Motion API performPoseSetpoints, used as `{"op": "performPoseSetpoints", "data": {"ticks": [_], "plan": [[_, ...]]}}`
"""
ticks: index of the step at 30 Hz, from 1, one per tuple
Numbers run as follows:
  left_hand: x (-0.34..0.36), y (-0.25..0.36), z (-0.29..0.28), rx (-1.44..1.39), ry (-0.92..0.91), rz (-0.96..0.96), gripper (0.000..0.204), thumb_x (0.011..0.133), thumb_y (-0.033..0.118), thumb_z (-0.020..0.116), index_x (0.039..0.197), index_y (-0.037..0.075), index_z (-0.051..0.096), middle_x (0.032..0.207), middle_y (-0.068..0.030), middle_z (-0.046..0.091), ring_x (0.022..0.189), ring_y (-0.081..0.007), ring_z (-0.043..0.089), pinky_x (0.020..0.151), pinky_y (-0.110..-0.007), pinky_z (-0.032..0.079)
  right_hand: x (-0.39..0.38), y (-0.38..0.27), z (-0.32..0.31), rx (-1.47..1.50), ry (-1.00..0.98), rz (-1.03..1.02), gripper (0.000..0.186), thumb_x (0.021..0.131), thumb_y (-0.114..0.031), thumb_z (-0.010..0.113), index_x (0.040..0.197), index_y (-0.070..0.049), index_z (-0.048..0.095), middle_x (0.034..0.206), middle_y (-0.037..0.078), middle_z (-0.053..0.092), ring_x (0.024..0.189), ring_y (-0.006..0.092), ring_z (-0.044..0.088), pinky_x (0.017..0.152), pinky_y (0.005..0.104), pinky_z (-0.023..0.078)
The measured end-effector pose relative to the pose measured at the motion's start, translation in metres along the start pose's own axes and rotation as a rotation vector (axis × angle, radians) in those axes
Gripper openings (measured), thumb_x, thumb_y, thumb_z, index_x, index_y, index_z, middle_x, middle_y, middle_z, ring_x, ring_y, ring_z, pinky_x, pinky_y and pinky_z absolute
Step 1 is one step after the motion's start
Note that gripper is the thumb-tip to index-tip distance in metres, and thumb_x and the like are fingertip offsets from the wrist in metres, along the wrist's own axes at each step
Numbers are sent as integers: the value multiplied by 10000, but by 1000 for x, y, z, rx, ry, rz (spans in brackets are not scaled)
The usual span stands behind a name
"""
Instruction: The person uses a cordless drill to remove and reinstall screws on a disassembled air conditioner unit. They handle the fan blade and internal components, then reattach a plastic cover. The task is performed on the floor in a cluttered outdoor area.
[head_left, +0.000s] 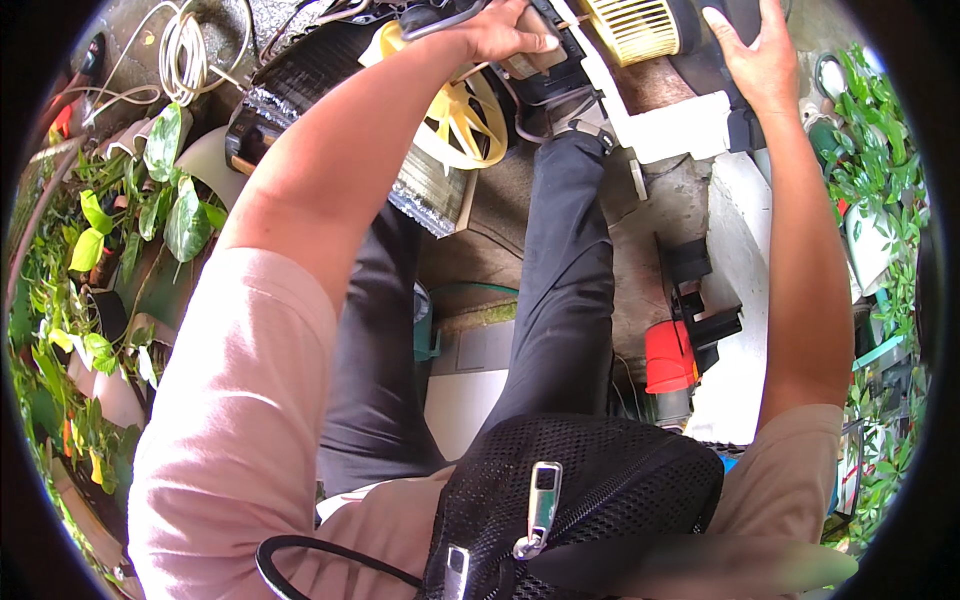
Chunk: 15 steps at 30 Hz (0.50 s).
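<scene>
At the top centre, my left hand is closed over a brownish box-shaped part of an opened appliance, its thumb lying across the part. My right hand is at the upper right with thumb and finger spread, beside a dark curved housing; its other fingertips are cut off by the picture's edge. Between the hands sit a yellowed ribbed blower wheel and a white foam piece. A pale yellow fan wheel lies below my left forearm, next to a metal-finned coil.
Coiled white cable lies at the upper left. Leafy plants line the left side, with more greenery at the right. A red cup-like container and black plastic parts stand near my leg. A black mesh bag hangs at my front.
</scene>
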<state>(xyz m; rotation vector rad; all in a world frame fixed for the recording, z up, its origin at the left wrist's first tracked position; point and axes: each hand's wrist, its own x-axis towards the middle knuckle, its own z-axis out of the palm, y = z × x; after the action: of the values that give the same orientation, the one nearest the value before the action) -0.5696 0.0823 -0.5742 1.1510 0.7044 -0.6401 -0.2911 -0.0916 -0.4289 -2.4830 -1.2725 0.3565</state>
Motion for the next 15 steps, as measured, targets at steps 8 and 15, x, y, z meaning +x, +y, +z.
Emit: {"op": "performPoseSetpoints", "data": {"ticks": [8, 15], "plan": [[-131, -4, 68, 1112, 219, -15, 471, 928, 251, 626, 1303, -23, 549, 1253, -248, 630, 1188, -393, 647, 1073, -476, 497, -3, 13, 7, -39, 14, -15, 748, 886, -246, 799, 1524, -71, 451, 1410, 230, 604, 1291, 404, 595, 1086, 455, 476], [-254, -24, 157, 903, -47, 219, 384, 828, 154, 685, 1184, 21, 633, 1063, -172, 670, 1120, -361, 661, 1154, -513, 425, -2, 24, 9, -77, -57, 0, 772, 909, -490, 774, 1496, -119, 437, 1371, 216, 657, 1245, 419, 642, 1011, 503, 519]]}}
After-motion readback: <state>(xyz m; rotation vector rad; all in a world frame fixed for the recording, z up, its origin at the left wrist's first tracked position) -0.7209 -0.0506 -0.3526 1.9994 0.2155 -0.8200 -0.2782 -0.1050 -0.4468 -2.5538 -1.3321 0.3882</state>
